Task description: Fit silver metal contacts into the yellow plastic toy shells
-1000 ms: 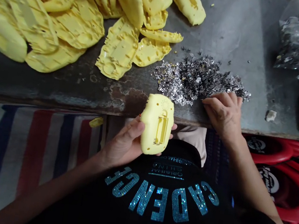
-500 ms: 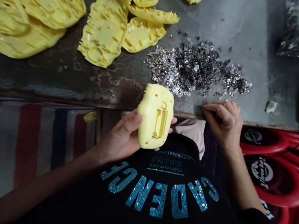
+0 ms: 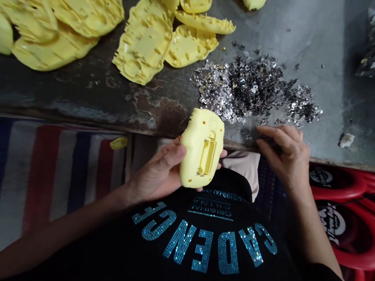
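"Grey worktable [image 3: 302,21]; changes?"
"I see the right hand [image 3: 290,157], three o'clock, drawn back from the metal heap [image 3: 256,87]; can't tell its grip."
"Yellow casing [image 3: 197,149]?"
"Centre, clasped in the left hand [image 3: 160,171]: smooth, slotted."

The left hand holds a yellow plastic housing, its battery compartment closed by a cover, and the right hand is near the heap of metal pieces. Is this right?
Not quite: the battery compartment is uncovered, as the head view shows. The left hand does hold the yellow plastic housing, and the right hand is near the heap of metal pieces.
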A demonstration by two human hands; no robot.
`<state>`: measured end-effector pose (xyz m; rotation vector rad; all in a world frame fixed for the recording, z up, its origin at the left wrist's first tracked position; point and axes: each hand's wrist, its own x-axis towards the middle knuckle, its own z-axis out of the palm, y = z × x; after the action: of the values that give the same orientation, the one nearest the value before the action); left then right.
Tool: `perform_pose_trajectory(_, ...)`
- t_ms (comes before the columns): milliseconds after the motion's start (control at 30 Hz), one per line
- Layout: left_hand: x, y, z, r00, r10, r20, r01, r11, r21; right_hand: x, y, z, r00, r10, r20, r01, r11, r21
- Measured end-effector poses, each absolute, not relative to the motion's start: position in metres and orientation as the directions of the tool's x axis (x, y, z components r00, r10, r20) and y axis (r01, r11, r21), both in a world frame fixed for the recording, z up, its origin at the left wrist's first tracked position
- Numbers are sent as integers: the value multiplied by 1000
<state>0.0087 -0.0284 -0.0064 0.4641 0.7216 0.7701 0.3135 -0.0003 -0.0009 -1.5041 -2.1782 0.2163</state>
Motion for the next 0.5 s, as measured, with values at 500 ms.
perform_pose_trajectory(500,14,-24,-15,771,577,-269,-408,773,486,293,-1,25,-327,878,350,478,473,-740)
